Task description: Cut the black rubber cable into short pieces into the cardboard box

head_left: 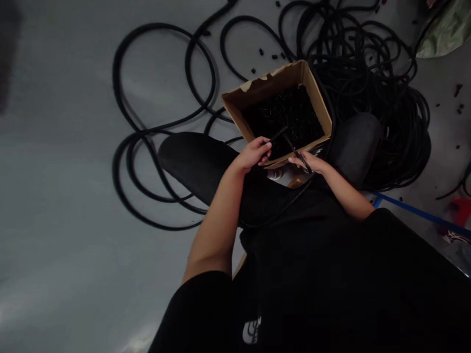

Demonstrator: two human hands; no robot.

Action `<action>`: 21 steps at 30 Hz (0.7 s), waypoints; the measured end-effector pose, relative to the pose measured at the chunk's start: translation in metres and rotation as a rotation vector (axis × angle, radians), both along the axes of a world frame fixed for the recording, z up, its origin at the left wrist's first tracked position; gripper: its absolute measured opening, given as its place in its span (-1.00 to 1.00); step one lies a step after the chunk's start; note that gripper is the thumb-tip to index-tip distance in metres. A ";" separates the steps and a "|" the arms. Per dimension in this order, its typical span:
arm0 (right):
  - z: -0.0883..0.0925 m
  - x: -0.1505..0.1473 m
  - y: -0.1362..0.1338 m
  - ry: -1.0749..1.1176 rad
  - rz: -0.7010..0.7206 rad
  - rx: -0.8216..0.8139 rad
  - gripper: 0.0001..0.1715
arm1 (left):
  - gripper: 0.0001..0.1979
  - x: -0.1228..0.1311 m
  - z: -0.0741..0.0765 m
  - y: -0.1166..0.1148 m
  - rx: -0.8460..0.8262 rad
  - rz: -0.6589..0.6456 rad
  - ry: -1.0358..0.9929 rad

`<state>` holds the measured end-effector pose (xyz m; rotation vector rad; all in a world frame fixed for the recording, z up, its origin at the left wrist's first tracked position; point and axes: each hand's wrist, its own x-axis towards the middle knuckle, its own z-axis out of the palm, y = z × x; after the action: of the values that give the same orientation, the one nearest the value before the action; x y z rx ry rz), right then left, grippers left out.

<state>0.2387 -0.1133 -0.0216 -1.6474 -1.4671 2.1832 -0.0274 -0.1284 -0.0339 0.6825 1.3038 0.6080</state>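
My left hand (255, 153) is closed round a length of black tube (278, 134), whose end points up and right over the open cardboard box (241, 109). Opposite it, my right hand (308, 162) grips dark scissors (294, 149), their narrow tip close to the tube's end. Whether the blades touch the tube I cannot tell. Many short black cut pieces (290, 115) lie inside the box, just beyond both hands. The rest of the tube near my left palm is hard to make out against my dark clothes.
Long black tubing (164, 27) loops over the grey floor on the left. A large tangled heap of tubing (401, 117) lies on the right. Small black bits (261, 51) are scattered behind the box. Blue tape (415, 208) and a red object (461, 213) are at the right.
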 end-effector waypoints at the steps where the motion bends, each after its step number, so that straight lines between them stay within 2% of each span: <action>1: -0.003 0.000 0.000 -0.002 0.005 -0.006 -0.40 | -0.69 0.002 -0.002 0.000 -0.004 -0.005 0.017; 4: -0.014 0.001 0.001 -0.007 0.027 -0.015 -0.36 | -0.73 0.005 -0.008 0.001 0.002 -0.034 0.056; 12: -0.040 -0.003 0.001 -0.039 0.049 0.041 -0.31 | -0.75 0.013 -0.013 0.008 -0.018 -0.218 0.170; 16: -0.046 -0.006 0.002 -0.047 0.046 0.047 -0.26 | -0.74 0.013 -0.018 0.009 0.015 -0.267 0.173; 21: -0.047 -0.008 0.002 -0.068 -0.006 0.007 -0.29 | -0.77 0.012 -0.017 0.009 0.014 -0.312 0.200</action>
<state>0.2310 -0.1109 -0.0683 -1.7375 -1.4824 2.1368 -0.0149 -0.1195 -0.0511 0.9551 1.3424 0.3008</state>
